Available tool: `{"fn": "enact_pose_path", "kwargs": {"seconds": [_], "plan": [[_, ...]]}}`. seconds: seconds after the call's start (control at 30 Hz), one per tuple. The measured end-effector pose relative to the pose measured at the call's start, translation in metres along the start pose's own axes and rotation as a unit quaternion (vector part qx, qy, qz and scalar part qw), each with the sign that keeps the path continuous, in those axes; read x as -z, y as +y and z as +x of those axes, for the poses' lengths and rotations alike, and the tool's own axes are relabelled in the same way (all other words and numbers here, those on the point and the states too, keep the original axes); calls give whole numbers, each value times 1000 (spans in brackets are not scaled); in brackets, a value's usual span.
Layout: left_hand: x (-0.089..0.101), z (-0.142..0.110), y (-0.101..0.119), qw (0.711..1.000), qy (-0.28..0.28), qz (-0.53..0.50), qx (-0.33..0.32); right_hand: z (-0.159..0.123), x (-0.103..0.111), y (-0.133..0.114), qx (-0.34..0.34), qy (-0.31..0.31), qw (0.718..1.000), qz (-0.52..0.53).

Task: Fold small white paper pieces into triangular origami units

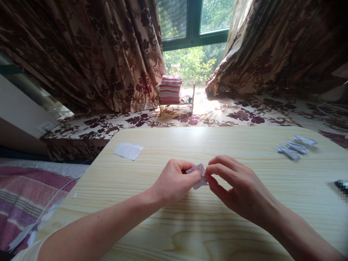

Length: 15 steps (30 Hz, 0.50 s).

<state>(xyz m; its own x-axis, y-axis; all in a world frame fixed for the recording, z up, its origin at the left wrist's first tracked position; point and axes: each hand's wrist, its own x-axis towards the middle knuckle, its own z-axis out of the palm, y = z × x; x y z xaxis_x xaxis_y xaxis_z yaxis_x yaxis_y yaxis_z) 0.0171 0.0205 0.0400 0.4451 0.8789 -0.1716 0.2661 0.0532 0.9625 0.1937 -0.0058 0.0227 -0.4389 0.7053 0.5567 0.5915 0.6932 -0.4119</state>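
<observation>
A small folded piece of white paper [200, 169] is held just above the middle of the wooden table [152, 232]. My left hand [176, 179] pinches it between thumb and fingers from the left. From the right, my right hand [236, 179] closes thumb and fingertips on the paper's right edge. The fingers hide part of the folds. Three folded paper pieces [296, 147] lie side by side at the table's far right. A flat sheet of printed paper [128, 150] rests near the far left edge.
A tiny paper scrap [210, 141] lies toward the back of the table. A dark object [342, 186], partly blurred, sits at the right edge. Behind the table, a small stand holds folded pink-striped towels [170, 89] on a floral-covered ledge [130, 118]. Patterned curtains [108, 54] frame the window.
</observation>
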Motion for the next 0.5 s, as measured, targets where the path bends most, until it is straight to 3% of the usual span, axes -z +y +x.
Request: {"fn": "enact_pose_path", "kwargs": {"seconds": [0.5], "plan": [[0, -2, -1, 996, 16, 67, -47, 2, -3, -6, -104, -6, 993, 47]]}}
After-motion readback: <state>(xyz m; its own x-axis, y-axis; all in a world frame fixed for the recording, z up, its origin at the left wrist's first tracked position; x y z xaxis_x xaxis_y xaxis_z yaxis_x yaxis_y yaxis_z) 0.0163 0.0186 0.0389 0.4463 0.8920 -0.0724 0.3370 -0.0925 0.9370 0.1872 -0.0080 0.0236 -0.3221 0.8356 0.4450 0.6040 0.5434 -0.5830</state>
